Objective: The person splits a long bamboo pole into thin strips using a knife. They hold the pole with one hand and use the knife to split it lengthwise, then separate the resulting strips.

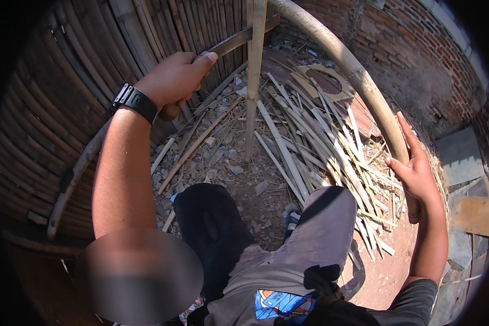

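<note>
The person's left hand (178, 80), below a black wristwatch (137, 103), is closed tightly around the handle of a machete (234, 42), whose long blade slants up and to the right across an upright split-bamboo strip (252, 81); whether the edge has bitten into that strip cannot be told. The right hand (421, 173) is open, thumb and fingers spread apart, and lies against the lower part of a thick bamboo pole (364, 80) that runs up past the strip. Between the hands, beyond the person's knees, a loose heap of pale bamboo slats (331, 149) lies on rubble-strewn ground (223, 157), near a board with a round hole (311, 75). A wall of bamboo poles (65, 114) stands on the left, and a brick wall (418, 46) rises at the upper right.
</note>
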`<state>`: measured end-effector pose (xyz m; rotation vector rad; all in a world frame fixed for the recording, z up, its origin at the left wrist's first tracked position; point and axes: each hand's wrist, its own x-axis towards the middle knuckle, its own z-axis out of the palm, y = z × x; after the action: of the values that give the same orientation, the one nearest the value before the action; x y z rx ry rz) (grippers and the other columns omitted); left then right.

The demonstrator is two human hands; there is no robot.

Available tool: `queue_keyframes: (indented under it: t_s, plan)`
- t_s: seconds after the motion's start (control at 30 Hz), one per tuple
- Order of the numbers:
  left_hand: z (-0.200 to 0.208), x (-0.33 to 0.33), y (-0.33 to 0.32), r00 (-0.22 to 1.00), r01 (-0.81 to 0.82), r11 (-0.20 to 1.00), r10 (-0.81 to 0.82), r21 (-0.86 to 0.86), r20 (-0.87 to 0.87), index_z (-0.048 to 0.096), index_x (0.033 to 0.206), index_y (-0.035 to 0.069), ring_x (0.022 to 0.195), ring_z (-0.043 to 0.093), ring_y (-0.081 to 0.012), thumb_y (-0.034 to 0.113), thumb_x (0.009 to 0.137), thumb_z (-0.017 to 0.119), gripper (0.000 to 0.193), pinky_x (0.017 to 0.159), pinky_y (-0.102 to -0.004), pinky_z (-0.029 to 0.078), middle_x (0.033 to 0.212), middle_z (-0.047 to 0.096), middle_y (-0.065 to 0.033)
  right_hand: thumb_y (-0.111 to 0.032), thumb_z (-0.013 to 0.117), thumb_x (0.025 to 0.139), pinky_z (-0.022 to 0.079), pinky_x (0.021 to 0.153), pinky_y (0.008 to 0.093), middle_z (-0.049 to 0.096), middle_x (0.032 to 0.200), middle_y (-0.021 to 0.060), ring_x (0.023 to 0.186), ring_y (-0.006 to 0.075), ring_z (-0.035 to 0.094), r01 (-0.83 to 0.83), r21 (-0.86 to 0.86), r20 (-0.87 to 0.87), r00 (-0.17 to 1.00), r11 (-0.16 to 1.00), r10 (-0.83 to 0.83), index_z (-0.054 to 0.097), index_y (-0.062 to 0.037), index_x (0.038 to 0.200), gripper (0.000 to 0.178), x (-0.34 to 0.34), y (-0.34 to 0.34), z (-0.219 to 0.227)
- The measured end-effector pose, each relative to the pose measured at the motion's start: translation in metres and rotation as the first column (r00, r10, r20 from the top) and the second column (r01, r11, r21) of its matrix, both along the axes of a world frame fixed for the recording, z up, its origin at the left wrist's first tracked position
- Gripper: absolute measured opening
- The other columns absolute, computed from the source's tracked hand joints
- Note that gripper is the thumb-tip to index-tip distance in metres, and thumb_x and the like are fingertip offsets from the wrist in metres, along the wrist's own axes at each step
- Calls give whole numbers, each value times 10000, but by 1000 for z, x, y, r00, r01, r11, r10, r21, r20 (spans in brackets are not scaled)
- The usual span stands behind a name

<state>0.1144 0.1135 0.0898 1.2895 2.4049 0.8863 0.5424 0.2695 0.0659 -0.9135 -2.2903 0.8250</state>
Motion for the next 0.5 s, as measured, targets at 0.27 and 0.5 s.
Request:
queue_keyframes:
  t_s: [0.27, 0.5]
  plan:
    - [-15, -3, 6, 1000, 22, 996, -21, 87, -14, 617, 1078, 10, 498, 469, -80, 576, 1001, 448, 595, 471, -264, 418, 658, 498, 3, -131, 655, 883, 405, 526, 188, 590, 1092, 31, 630, 30, 449, 166, 170, -311, 944, 971, -107, 251, -199, 1571, 801, -7, 10, 19]
    - [-20, 1, 8, 999, 0, 999, -2, -48, -44, 618, 1073, 8, 497, 459, -80, 557, 995, 484, 571, 445, -274, 397, 660, 497, 6, 3, 650, 811, 304, 1140, 365, 428, 1507, 205, 1411, 279, 389, 2, 97, 314, 949, 995, -33, 299, -182, 1556, 844, 0, 7, -21]
